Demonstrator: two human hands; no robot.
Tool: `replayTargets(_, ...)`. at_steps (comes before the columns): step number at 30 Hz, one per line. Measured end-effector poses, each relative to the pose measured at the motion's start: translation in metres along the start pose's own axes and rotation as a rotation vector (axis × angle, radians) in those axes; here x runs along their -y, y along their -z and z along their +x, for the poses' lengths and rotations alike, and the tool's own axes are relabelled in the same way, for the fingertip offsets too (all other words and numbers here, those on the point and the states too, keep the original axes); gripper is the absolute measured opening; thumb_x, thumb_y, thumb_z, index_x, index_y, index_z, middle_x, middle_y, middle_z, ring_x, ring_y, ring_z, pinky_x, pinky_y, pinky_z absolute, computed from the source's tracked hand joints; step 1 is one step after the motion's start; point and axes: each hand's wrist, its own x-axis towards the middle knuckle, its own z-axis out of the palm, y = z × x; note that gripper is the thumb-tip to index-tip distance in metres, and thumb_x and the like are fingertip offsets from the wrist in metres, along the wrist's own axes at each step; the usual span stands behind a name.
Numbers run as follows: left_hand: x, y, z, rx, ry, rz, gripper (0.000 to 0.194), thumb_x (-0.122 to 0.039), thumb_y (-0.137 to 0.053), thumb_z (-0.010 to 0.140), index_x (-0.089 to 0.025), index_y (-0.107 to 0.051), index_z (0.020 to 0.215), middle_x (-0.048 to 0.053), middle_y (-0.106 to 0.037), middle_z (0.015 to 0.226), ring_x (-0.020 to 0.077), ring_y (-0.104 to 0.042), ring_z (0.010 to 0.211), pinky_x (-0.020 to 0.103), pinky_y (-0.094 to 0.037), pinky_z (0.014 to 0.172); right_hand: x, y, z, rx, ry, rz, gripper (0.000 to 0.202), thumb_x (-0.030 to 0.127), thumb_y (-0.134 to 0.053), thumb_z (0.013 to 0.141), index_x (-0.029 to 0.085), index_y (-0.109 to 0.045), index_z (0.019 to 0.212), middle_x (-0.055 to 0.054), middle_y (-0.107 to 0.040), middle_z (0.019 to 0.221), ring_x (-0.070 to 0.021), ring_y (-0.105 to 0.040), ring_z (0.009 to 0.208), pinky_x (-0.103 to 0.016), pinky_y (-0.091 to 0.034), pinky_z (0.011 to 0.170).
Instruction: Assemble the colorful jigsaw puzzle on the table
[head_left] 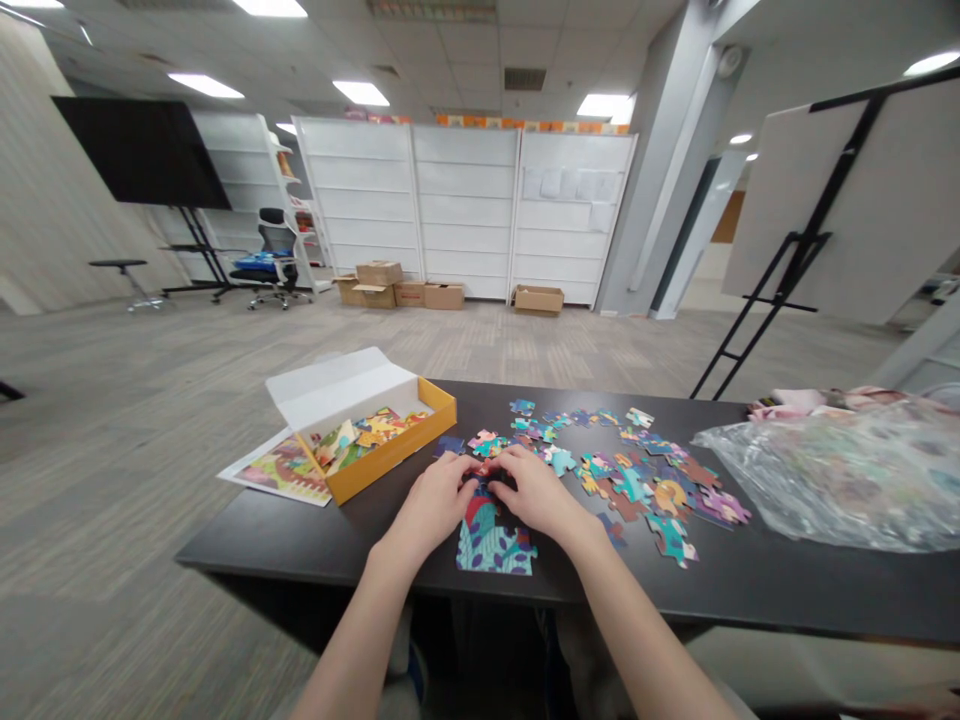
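A partly joined jigsaw section (495,550), teal with purple leaf shapes and a red patch, lies on the black table close to its front edge. At the section's far end, my left hand (439,497) and my right hand (531,492) meet with bent fingers. Between the fingertips a small reddish puzzle piece (485,468) shows, mostly covered by them. Whether it is joined to the section I cannot tell. Loose puzzle pieces (631,484) are spread beyond and to the right of my right hand. Beyond my left hand is a dark blue piece (448,446).
An open yellow box (394,452) holding more pieces stands at the left, its white lid raised. A printed picture sheet (279,468) sticks out under it. Clear plastic bagging (840,475) covers the table's right end. The table's front edge (330,570) runs below my forearms.
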Motion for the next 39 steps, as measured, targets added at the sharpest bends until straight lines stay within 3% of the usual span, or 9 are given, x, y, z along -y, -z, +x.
replayTargets(4,-0.0012,0.0003,-0.0012,-0.004,-0.006,-0.003,0.031,-0.014,-0.05,0.088,-0.021,-0.07,0.11,0.008,-0.064,0.11,0.0197,-0.065,0.094,0.031,-0.051,0.084,0.0046,-0.001,0.0004,0.018,0.027,-0.037,0.018,0.013,-0.061,0.088,0.018,-0.068,0.104,-0.01,-0.066,0.111,-0.0229,-0.059,0.11,-0.038,-0.046,0.099)
replayTargets(11,-0.0027,0.0038,-0.0007,-0.029,0.006,0.026,0.027,-0.007,-0.052,0.083,-0.018,-0.073,0.095,0.006,-0.068,0.097,0.0164,-0.065,0.079,0.028,-0.049,0.076,0.0041,-0.0002,-0.0032,-0.003,0.062,0.038,0.026,0.01,-0.062,0.087,0.019,-0.067,0.111,-0.01,-0.062,0.117,-0.0214,-0.059,0.112,-0.036,-0.046,0.099)
replayTargets(18,-0.0034,0.0052,-0.0022,-0.043,0.018,0.069,0.022,-0.01,-0.052,0.084,-0.018,-0.071,0.09,0.005,-0.07,0.09,0.0161,-0.065,0.074,0.027,-0.047,0.07,0.0083,0.0001,-0.0023,0.011,0.034,0.061,0.017,0.007,-0.063,0.086,0.017,-0.07,0.098,-0.009,-0.064,0.108,-0.02,-0.062,0.103,-0.034,-0.048,0.096)
replayTargets(24,0.0029,0.0054,-0.0036,-0.015,0.06,-0.064,0.019,-0.016,-0.056,0.083,-0.02,-0.071,0.094,0.003,-0.073,0.083,0.0165,-0.068,0.071,0.027,-0.051,0.069,0.0037,-0.004,-0.0002,0.009,0.073,0.08,0.025,0.0,-0.055,0.084,0.018,-0.072,0.09,-0.007,-0.064,0.103,-0.0183,-0.062,0.1,-0.032,-0.048,0.095)
replayTargets(31,0.0034,0.0037,-0.004,-0.024,0.0,-0.063,0.018,-0.015,-0.057,0.082,-0.019,-0.072,0.091,0.005,-0.072,0.092,0.0164,-0.066,0.076,0.027,-0.051,0.072,0.0037,-0.004,-0.0022,-0.016,0.059,0.016,0.026,0.003,-0.052,0.085,0.018,-0.072,0.09,-0.008,-0.065,0.103,-0.0193,-0.062,0.099,-0.032,-0.049,0.094)
replayTargets(39,-0.0044,0.0094,-0.0049,-0.007,-0.006,0.064,0.014,-0.014,-0.058,0.084,-0.019,-0.067,0.076,0.004,-0.066,0.084,0.0178,-0.062,0.079,0.028,-0.045,0.073,0.0079,0.001,-0.0049,0.014,0.129,0.053,0.022,0.005,-0.056,0.085,0.018,-0.073,0.093,-0.008,-0.067,0.104,-0.0201,-0.062,0.101,-0.033,-0.049,0.096)
